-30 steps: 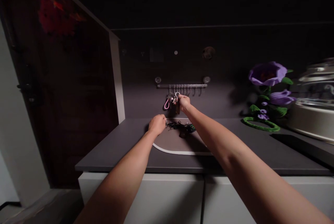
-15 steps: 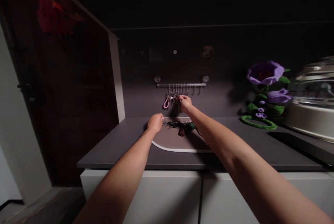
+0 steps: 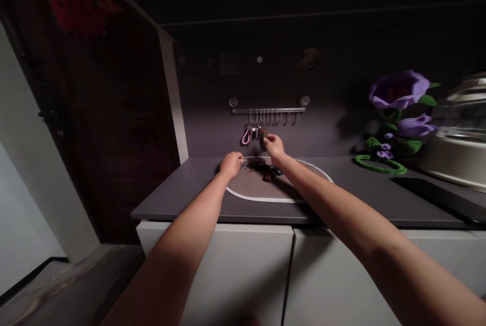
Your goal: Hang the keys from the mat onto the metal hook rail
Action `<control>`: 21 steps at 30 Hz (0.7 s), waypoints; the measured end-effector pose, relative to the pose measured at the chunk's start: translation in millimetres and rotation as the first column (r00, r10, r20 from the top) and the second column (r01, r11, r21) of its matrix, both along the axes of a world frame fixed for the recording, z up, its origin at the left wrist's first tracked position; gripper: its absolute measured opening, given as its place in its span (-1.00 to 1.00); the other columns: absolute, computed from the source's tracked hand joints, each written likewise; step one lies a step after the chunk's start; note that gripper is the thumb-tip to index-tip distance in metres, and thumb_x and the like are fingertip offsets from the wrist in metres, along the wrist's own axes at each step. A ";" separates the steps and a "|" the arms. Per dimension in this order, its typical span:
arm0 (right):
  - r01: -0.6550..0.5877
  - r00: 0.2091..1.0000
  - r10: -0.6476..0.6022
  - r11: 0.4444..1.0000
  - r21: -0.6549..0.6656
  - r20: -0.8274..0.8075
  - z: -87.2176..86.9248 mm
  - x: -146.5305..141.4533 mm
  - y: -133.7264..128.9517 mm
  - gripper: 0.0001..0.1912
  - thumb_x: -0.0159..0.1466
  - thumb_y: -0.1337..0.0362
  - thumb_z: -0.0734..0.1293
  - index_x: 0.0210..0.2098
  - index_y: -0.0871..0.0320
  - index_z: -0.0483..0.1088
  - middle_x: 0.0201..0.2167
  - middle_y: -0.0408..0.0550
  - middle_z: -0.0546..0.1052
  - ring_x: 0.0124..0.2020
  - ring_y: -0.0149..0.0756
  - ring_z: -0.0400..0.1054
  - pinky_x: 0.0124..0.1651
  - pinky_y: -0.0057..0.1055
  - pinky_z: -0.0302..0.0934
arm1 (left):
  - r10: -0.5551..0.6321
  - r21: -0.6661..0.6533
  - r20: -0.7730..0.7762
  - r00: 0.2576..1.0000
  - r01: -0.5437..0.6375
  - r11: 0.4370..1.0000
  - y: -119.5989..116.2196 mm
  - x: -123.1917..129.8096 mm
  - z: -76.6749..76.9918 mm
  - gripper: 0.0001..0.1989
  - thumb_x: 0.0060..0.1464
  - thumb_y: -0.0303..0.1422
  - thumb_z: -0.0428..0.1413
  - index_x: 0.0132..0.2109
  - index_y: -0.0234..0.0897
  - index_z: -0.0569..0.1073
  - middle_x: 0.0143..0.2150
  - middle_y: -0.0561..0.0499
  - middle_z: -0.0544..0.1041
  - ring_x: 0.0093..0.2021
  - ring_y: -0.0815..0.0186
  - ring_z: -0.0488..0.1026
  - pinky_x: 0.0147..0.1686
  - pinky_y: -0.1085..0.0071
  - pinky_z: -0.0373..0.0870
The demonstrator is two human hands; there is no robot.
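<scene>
My left hand (image 3: 231, 165) is closed in a pinch above the left part of a brownish mat with a white rim (image 3: 261, 199). A small greyish thing shows at its fingertips, too small to name. Beside it on the mat lies a dark cluster (image 3: 258, 166), with a dark red-brown piece (image 3: 268, 177) at its front. My right hand (image 3: 275, 148) has thumb and fingers drawn together at the lower end of a bunch of keys (image 3: 262, 131); what they hold is hidden. The keys hang from a clear hook rail (image 3: 281, 110), next to a pink loop strap (image 3: 246, 137).
Purple felt flowers (image 3: 398, 90) with a green ring base stand at the right, before a large white and clear appliance (image 3: 459, 156). A dark flat slab (image 3: 436, 198) lies on the grey counter (image 3: 182, 189). White cabinet doors (image 3: 239, 260) are below; a dark door (image 3: 114, 128) stands left.
The view has tilted down a little. My right hand has come slightly lower relative to the rail, so more of the hanging keys shows. My left hand stays over the mat, still pinched.
</scene>
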State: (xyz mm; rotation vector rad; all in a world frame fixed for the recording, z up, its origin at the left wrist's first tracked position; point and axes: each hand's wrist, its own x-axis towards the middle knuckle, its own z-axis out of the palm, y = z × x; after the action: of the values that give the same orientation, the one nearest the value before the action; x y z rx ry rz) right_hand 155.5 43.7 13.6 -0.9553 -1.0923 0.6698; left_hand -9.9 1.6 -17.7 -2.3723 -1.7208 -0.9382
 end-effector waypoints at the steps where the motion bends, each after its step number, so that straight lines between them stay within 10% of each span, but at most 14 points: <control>1: 0.000 1.000 0.000 1.000 -0.005 0.024 -2.9 -1.1 -4.4 -0.85 0.04 0.43 0.28 -0.35 0.20 0.34 -0.43 -0.20 0.41 -0.39 -0.50 0.26 -0.14 -0.50 0.15 | -0.003 -0.006 -0.008 1.000 0.003 1.000 0.2 -0.2 -0.5 -0.81 0.07 -0.39 0.00 -0.22 -0.25 0.49 -0.20 -0.06 0.49 -0.17 0.32 0.38 -0.18 0.47 0.23; 21: -0.024 0.797 -0.024 0.997 0.072 0.603 -20.1 0.7 -39.8 -0.85 -0.01 0.54 0.33 -0.55 0.17 0.42 -0.49 -0.09 0.47 -0.36 -0.35 0.32 -0.07 -0.39 0.14 | 0.047 -0.128 -0.211 0.976 -0.075 0.989 1.3 0.0 -1.7 -0.78 0.04 -0.39 0.04 -0.19 -0.28 0.53 -0.17 -0.14 0.53 -0.13 0.26 0.42 -0.15 0.45 0.25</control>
State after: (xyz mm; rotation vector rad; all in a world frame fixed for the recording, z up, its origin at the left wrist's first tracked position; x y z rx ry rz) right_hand 156.2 3.9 -6.5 -1.1388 -1.6712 0.3107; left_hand -9.9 2.9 -19.4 -2.3817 -1.8162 -0.5587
